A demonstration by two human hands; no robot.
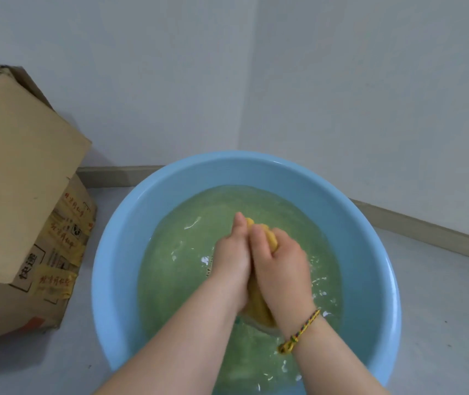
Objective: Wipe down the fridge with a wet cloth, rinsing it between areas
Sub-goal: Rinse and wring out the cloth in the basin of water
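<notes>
Clamped on yellow cloth (pixel 258 305) with left hand (pixel 233 260) and right hand (pixel 283 270) pressed together, both curled tight, presumably for rinsing. Held low over blue basin (pixel 113 252) to return runoff to water (pixel 182 252).
</notes>
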